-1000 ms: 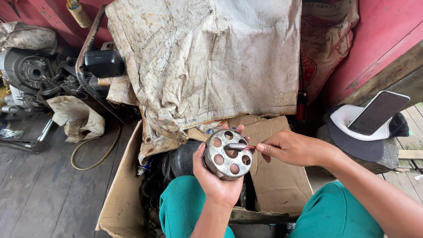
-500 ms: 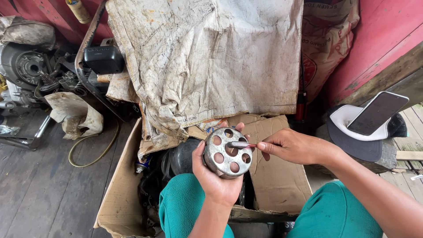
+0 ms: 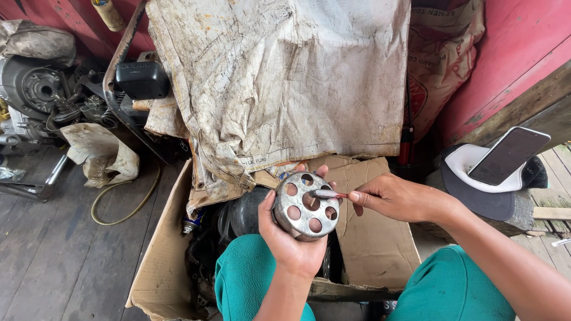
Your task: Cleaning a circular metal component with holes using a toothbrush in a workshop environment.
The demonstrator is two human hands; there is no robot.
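**Drilled metal drum held over an open carton**

Dark wooden floorboards (image 3: 53,261) and a red wall (image 3: 505,53) frame the spot, with a stained cloth sheet (image 3: 279,83) draped behind. Cupped in the left hand (image 3: 285,241), fingers wrapped round its rim, is a round metal drum (image 3: 306,206) pierced with holes. Just right of that grip, the right hand (image 3: 395,199) pinches a thin red-handled tool (image 3: 328,194) whose tip touches the drum's face. Below both hands lies an open cardboard box (image 3: 375,249). Far right of the grip, a phone (image 3: 508,156) rests on a cap (image 3: 476,199). An engine (image 3: 33,89) sits well to the left.
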